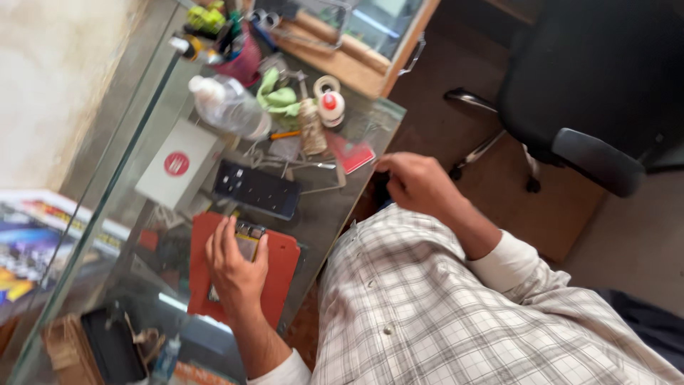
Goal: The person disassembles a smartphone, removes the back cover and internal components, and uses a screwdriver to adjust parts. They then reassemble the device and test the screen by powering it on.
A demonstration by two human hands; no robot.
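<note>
My left hand (pixel 234 265) lies on a red mat (pixel 283 274) on the glass counter, fingers wrapped around an opened phone (pixel 249 237) with its insides showing. My right hand (pixel 415 182) hovers at the counter's near edge, fingers curled, beside a red card-like piece (pixel 354 155); whether it holds anything small I cannot tell. A dark phone (pixel 257 189) lies face down just beyond the mat, with metal tweezers (pixel 311 165) next to it.
A white box (pixel 178 165), a clear plastic bottle (pixel 226 107), a green cloth (pixel 279 98), a small glue bottle (pixel 311 127), a tape roll (pixel 327 85) and a pink tool cup (pixel 242 63) crowd the glass counter (pixel 324 214). A black office chair (pixel 591 93) stands at right.
</note>
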